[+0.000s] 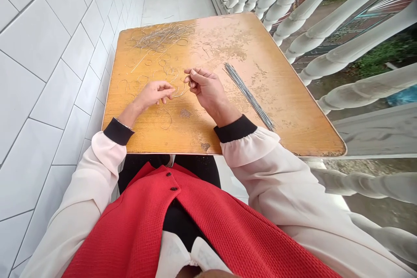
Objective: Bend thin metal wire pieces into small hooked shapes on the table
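My right hand [208, 89] is closed in a pinch above the wooden table, with a thin piece of wire [190, 83] showing faintly at its fingertips. To its left, my left hand [154, 93] has thumb and forefinger pressed together; what they hold, if anything, is too fine to make out. Bent wire loops [169, 69] lie on the tabletop just beyond and between the hands. One curved wire [170, 119] rests nearer me, below the left hand. A bundle of straight grey wires [249, 95] lies slantwise to the right of my right hand.
A tangled heap of wires [163, 37] covers the far left of the worn wooden table [302, 117]. White wall tiles [58, 74] run close along the left side. White balusters [312, 30] line the right side, close to the table's edge.
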Motion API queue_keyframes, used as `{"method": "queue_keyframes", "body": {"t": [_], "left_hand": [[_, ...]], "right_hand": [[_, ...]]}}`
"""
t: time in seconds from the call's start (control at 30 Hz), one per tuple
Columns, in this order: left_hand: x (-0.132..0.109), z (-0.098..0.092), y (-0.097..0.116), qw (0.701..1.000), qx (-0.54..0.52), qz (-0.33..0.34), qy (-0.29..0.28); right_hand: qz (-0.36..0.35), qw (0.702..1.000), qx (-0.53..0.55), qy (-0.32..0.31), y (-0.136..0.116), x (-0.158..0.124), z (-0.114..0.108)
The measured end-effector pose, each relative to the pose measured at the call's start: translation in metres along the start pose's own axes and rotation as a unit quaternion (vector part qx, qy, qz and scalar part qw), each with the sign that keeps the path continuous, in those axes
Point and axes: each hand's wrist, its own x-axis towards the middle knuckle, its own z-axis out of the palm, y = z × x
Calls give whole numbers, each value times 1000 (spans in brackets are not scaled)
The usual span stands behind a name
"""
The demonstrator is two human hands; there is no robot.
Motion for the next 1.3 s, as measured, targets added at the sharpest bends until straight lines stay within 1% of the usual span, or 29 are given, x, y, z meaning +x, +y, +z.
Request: {"method": "queue_keyframes", "body": {"t": [0.07, 0.23, 0.4, 0.43, 0.5, 0.57, 0.67, 0.8, 0.97, 1.07, 1.13, 1.3], "left_hand": [[-2, 1, 0, 1000, 0, 4, -13], [-4, 11, 2, 999, 32, 28, -11], [-2, 22, 1, 998, 36, 55, -10], [-1, 23, 0, 997, 49, 60, 1], [-1, 22, -2, 990, 103, 90, 40], [-1, 21, -5, 972, 175, 133, 83], [-1, 21, -10, 944, 260, 170, 108], [-1, 21, -18, 922, 322, 194, 90], [4, 13, -25, 893, 365, 262, 24], [8, 9, -28, 876, 390, 285, -2], [9, 8, -28, 877, 388, 284, -1], [5, 6, -26, 903, 341, 257, 38]], "right_hand": [[-5, 1000, -5, 4, 0, 2, -1], [-14, 1000, -3, -16, -2, 1, -1], [6, 999, 34, -20, -5, -1, 1], [14, 999, 44, -22, -5, -1, 1], [33, 997, 58, -29, -4, -1, 1], [45, 996, 59, -39, -2, -2, 0], [35, 997, 45, -43, 3, -2, -1], [7, 1000, -1, -26, 7, -1, 0], [-4, 999, -41, 1, 6, -2, 4], [-8, 998, -66, 12, 5, -3, 5], [-13, 997, -76, 28, 5, -3, 5], [-8, 995, -64, 74, 8, 1, 3]]}}
